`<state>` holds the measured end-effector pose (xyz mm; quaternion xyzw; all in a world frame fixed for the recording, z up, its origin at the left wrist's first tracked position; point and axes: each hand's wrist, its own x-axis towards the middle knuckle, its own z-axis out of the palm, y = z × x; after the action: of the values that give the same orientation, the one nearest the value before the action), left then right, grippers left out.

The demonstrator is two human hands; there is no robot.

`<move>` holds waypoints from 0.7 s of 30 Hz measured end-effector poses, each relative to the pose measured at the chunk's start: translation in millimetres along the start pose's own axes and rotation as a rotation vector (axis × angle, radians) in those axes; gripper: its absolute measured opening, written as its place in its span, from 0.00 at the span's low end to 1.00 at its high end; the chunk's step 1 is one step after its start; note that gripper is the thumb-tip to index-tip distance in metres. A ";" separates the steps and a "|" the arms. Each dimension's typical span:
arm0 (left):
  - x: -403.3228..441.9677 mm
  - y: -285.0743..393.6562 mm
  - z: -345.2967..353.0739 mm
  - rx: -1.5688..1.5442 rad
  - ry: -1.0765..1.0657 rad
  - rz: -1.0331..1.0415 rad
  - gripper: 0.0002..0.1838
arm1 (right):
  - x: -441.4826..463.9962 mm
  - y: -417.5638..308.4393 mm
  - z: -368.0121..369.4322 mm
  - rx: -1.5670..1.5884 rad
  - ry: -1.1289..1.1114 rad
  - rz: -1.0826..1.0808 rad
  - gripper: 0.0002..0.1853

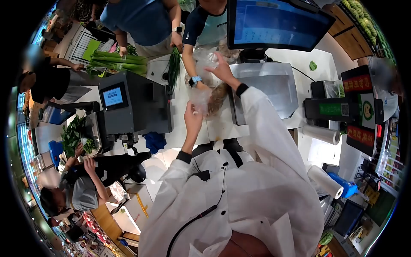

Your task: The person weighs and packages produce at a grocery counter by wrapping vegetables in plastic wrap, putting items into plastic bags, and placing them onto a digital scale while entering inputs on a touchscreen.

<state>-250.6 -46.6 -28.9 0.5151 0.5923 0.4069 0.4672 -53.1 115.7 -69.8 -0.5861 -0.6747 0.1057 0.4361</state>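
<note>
My left hand point(194, 121) pinches the top of a clear plastic bag point(200, 99) at the middle of the white counter. My right hand point(224, 70) is farther forward, beside more clear bags point(204, 58), its fingers spread. Brown produce point(217, 98), too unclear to name, lies in a bag between my hands. Another person's arm point(188, 60) with a light blue watch reaches over the counter, its hand among the bags between mine.
A metal scale plate point(265, 92) and a monitor point(278, 25) are at the right. A dark printer-like machine point(132, 103) stands at the left. Beyond it, a person in blue point(141, 21) holds long green vegetables point(117, 63). Plastic bag rolls point(325, 182) lie at the lower right.
</note>
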 end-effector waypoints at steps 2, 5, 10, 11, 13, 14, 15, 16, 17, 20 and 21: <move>-17.9 17.0 -3.3 -0.028 0.016 -0.025 0.17 | 21.1 3.6 4.7 0.508 -0.525 0.567 0.27; -46.1 21.2 -15.9 -0.040 0.022 -0.057 0.16 | 21.8 4.6 14.0 0.784 -0.164 0.712 0.14; -77.7 11.1 -23.6 -0.005 -0.047 -0.150 0.12 | -4.9 -12.6 -42.9 1.199 -0.062 0.756 0.10; -80.2 12.9 -22.7 0.017 -0.078 -0.159 0.10 | -12.0 -18.6 -55.5 1.296 -0.147 0.728 0.09; -77.7 21.7 -16.2 0.095 -0.125 -0.076 0.11 | -18.9 -32.7 -68.5 1.337 -0.127 0.687 0.09; -75.7 27.4 -12.4 0.173 -0.168 0.007 0.11 | -20.7 -39.2 -74.6 1.379 -0.109 0.644 0.08; -70.0 35.9 -6.9 0.249 -0.174 0.077 0.17 | -20.3 -45.5 -83.5 1.392 -0.124 0.646 0.08; -59.7 46.2 1.8 0.322 -0.179 0.149 0.24 | -20.7 -48.7 -93.1 1.387 -0.117 0.645 0.08; -47.5 56.0 12.4 0.341 -0.136 0.210 0.31 | -22.5 -51.8 -102.6 1.391 -0.144 0.617 0.08; 7.0 108.9 44.8 0.348 0.057 0.571 0.50 | -28.3 -68.6 -140.0 1.403 -0.198 0.543 0.10; 19.4 120.7 58.4 0.359 0.095 0.593 0.49 | -32.4 -74.6 -153.5 1.362 -0.271 0.523 0.10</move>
<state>-166.7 -10.6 71.2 0.7192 0.5002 0.4377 0.2027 1.9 8.8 55.6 -0.3092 -0.3461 0.6726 0.5764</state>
